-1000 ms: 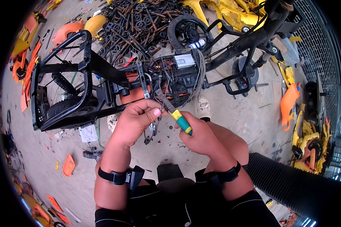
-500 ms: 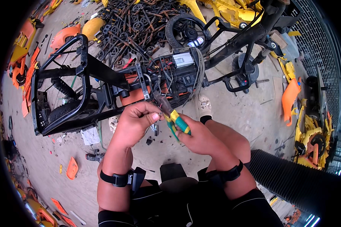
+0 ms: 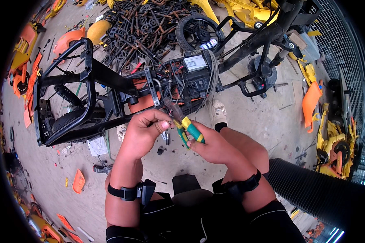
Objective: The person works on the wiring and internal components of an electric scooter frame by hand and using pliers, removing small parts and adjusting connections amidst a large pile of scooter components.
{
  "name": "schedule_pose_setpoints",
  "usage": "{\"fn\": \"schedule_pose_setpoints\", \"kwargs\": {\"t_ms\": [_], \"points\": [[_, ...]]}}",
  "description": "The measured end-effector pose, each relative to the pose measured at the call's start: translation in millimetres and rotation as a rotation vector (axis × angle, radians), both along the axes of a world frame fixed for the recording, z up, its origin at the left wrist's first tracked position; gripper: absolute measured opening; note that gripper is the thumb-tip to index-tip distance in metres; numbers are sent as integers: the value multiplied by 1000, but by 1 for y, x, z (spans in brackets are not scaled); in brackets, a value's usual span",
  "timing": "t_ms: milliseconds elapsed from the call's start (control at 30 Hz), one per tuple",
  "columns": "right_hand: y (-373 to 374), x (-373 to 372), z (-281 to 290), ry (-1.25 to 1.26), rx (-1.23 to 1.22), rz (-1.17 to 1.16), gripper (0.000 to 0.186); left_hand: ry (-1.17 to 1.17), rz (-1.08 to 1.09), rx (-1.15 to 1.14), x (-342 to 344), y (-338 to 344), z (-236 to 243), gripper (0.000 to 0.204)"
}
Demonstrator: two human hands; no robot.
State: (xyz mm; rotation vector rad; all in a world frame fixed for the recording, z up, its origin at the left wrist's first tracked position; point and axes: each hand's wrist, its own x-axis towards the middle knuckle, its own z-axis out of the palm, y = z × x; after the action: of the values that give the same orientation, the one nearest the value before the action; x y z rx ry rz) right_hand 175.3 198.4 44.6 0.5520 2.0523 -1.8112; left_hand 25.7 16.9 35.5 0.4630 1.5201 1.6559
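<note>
My right hand [image 3: 211, 146] is wrapped round a pair of pliers [image 3: 194, 132] with green and yellow handles. The jaws, worn and brownish, point up and away to the left. Close beside the pliers, my left hand [image 3: 144, 131] is closed in a pinch, thumb against forefinger. What lies between those fingertips is too small to make out. Just beyond both hands stretches a stripped black vehicle frame [image 3: 109, 77], with tangled wiring [image 3: 178, 83] and a silver box-shaped unit [image 3: 195, 62] at its middle.
A heap of rusty metal parts [image 3: 138, 30] lies behind the frame, next to a spoked wheel [image 3: 200, 34]. Orange and yellow panels [image 3: 311, 103] line the right side. A ribbed black hose [image 3: 300, 190] runs at lower right. An orange piece [image 3: 78, 181] lies on the floor at left.
The pliers have shifted slightly in my right hand, and the lower handle sits a little higher. My left hand keeps its pinch in nearly the same place.
</note>
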Motion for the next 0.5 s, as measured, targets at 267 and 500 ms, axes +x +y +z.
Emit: {"fn": "schedule_pose_setpoints", "kwargs": {"t_ms": [267,500], "points": [[-2,-3,6,-16,-22,31,65,5,0,5,-1,-1,-4,5],[-3,-2,-2,117,82,5,63,-19,-3,-7,-2,-1,-3,7]]}}
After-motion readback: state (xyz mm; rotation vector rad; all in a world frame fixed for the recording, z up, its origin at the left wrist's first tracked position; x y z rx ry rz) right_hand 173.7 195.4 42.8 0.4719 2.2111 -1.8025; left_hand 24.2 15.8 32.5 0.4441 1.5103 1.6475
